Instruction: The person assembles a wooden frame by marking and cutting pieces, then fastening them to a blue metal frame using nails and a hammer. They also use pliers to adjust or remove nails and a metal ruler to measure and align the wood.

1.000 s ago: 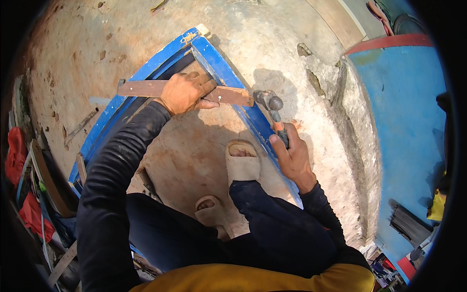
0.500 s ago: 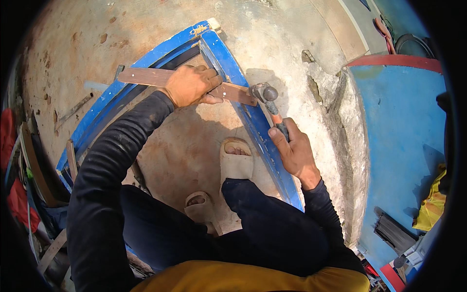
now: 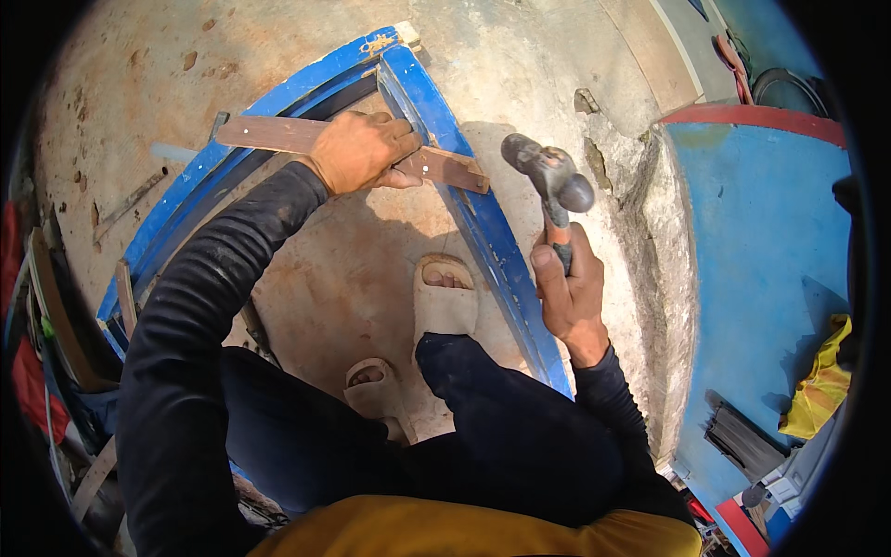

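Blue-painted frame lies beneath a wooden slat clasped in the left hand, while a ball-peen hammer gripped in the right hand hangs clear of the slat's end, seemingly mid-hammering, the next stroke calling for steady aim.

Blue frame on concrete floor

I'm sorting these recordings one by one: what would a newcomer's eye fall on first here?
The bright blue frame, spanning left to just past centre. Next, the hammer in the right hand, right of the frame. Then the brown wooden strip across the frame, gripped by the left hand.
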`<state>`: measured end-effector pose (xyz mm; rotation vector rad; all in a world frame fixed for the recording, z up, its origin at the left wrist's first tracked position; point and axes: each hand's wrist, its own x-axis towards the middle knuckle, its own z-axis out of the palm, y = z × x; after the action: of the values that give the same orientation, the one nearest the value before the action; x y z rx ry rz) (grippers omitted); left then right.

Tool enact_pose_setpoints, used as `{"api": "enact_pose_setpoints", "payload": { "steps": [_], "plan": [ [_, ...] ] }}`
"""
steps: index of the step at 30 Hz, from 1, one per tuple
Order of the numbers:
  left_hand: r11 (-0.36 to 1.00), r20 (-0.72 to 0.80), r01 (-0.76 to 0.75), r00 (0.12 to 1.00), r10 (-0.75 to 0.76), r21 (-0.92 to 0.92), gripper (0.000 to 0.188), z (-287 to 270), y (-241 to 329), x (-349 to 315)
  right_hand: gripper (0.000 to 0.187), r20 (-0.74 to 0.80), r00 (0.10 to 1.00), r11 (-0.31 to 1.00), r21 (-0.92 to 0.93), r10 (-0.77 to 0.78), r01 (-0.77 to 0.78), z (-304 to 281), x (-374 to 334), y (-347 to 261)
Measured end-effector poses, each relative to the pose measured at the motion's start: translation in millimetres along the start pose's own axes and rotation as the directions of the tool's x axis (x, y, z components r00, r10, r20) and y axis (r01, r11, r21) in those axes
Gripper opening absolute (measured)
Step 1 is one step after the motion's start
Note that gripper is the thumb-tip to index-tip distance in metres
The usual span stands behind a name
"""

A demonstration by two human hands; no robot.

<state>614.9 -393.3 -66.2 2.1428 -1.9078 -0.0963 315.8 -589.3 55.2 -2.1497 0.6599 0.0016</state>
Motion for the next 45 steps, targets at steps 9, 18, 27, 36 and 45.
{"api": "enact_pose_setpoints", "payload": {
  "steps": [9,18,27,36,45],
  "plan": [
    [1.000,0.010,-0.004,1.000,0.004,0.026,0.059,-1,1,0,0.047,0.113,0.987,0.969,-0.228,0.118,-0.090,14,20,4],
    [1.000,-0.007,-0.013,1.000,0.013,-0.014,0.060,0,0,0,0.038,0.107,0.984,0.952,-0.285,0.143,-0.108,26,15,13],
    [1.000,-0.015,-0.026,1.000,0.026,0.009,0.059,-2,-3,1,0.046,0.104,0.980,0.945,-0.301,0.168,-0.130,25,15,10],
    [0.999,-0.020,-0.046,0.999,0.046,0.017,0.063,1,-2,1,0.048,0.072,0.977,0.977,-0.087,0.200,-0.193,32,23,29],
    [0.486,0.023,0.400,0.789,-0.614,-0.777,0.093,-4,124,-13,0.045,0.020,0.990,0.821,0.556,0.142,-0.129,96,31,-9]
  ]
}}
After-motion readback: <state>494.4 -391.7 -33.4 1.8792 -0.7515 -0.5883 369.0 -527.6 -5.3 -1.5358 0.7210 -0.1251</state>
